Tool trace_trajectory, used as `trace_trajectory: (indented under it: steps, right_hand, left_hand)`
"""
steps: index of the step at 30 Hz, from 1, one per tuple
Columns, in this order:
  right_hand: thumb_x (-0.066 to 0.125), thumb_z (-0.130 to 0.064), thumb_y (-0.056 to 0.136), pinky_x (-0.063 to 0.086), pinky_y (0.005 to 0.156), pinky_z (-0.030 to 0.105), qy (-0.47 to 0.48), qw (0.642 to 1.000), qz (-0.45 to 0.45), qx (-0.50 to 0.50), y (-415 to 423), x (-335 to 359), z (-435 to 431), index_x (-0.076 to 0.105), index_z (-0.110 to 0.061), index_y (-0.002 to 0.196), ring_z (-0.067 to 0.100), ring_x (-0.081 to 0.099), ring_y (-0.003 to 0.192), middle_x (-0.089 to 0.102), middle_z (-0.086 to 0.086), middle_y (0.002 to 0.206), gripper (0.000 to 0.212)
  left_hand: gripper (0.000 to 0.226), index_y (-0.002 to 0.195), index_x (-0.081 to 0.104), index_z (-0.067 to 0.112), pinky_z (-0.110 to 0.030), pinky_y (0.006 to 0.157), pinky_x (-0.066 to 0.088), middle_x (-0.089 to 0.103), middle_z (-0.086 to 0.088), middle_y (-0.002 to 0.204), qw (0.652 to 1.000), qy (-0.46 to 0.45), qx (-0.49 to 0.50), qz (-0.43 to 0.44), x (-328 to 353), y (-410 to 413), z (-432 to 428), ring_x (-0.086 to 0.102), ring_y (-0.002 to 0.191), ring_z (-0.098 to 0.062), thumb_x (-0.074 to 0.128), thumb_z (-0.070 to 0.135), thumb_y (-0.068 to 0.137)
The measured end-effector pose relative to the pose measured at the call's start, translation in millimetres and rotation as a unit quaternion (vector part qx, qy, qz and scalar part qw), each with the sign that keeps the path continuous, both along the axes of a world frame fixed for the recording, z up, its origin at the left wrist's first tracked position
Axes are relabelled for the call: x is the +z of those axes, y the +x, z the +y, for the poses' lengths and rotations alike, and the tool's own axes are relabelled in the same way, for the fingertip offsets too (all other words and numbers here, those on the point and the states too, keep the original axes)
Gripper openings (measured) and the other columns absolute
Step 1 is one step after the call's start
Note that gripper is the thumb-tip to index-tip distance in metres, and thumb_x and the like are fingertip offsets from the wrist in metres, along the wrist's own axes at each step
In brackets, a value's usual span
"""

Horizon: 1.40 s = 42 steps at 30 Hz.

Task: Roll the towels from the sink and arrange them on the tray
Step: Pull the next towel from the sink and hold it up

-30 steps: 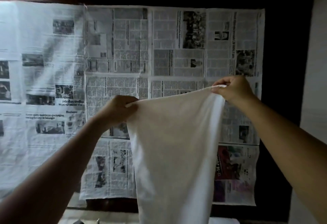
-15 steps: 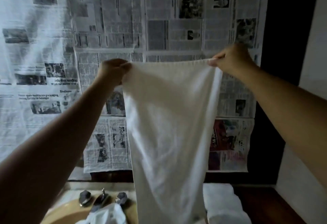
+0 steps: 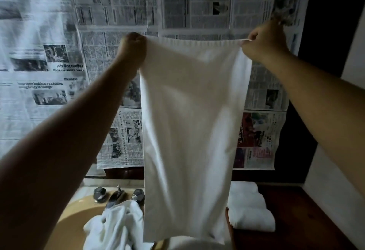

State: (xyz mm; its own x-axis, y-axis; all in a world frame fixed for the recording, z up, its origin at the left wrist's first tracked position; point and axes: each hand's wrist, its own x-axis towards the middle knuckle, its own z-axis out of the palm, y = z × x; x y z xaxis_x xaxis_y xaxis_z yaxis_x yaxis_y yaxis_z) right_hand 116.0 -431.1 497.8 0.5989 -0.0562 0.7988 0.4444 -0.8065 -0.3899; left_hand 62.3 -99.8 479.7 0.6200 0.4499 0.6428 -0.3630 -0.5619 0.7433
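Observation:
A white towel (image 3: 189,131) hangs flat in front of me, stretched by its top corners. My left hand (image 3: 134,50) pinches its upper left corner and my right hand (image 3: 264,42) pinches its upper right corner, both raised at chest height. Below, crumpled white towels (image 3: 114,228) lie in the beige sink (image 3: 79,212). Two rolled white towels (image 3: 248,208) rest to the right of the sink on a dark wooden surface; the hanging towel hides their left part. I cannot make out a tray's edge.
A metal tap with two handles (image 3: 116,195) stands at the back of the sink. Newspaper sheets (image 3: 59,72) cover the wall behind. A pale wall (image 3: 339,190) closes the right side, next to the dark wooden counter (image 3: 296,220).
My hands have drawn farther apart, pulling the towel's top edge wide and taut. The view has tipped downward, bringing the sink, tap and rolled towels into sight.

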Motion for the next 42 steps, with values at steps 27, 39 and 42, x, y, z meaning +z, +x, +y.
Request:
trace_trajectory:
  steps: [27, 39, 42]
  right_hand:
    - [0.087, -0.033, 0.077, 0.055, 0.069, 0.023, -0.016, 0.973, 0.090, 0.210, -31.8, -10.8, 71.7, 0.077, -0.016, 0.072, 0.006, 0.066, 0.078, 0.073, -0.004, 0.078, 0.021]
    - [0.079, -0.055, 0.079, 0.055, 0.080, 0.032, -0.134, 0.927, 0.174, 0.304, -28.1, -15.2, 48.2, 0.076, -0.008, 0.084, 0.028, 0.066, 0.082, 0.070, 0.018, 0.096, 0.047]
    - [0.072, -0.055, 0.080, 0.052, 0.093, 0.048, -0.220, 0.890, 0.324, 0.233, -17.2, -12.7, 29.3, 0.075, -0.013, 0.105, 0.030, 0.064, 0.107, 0.069, 0.008, 0.114, 0.049]
  left_hand:
    - [0.012, 0.098, 0.074, 0.012, -0.044, 0.082, 0.063, 0.077, -0.017, 0.097, 0.945, -0.162, -0.280, 0.053, -32.0, -28.2, -101.4, 0.076, 0.092, -0.030, 0.069, 0.023, 0.096]
    - [0.012, 0.103, 0.076, 0.014, -0.045, 0.087, 0.062, 0.076, -0.013, 0.103, 0.960, -0.081, -0.263, 0.055, -33.0, -19.0, -68.4, 0.075, 0.096, -0.027, 0.071, 0.020, 0.094]
    - [0.009, 0.098, 0.076, 0.020, -0.043, 0.084, 0.062, 0.073, -0.010, 0.103, 0.963, -0.062, -0.260, 0.028, -27.7, -25.8, -53.5, 0.073, 0.098, -0.028, 0.067, 0.016, 0.097]
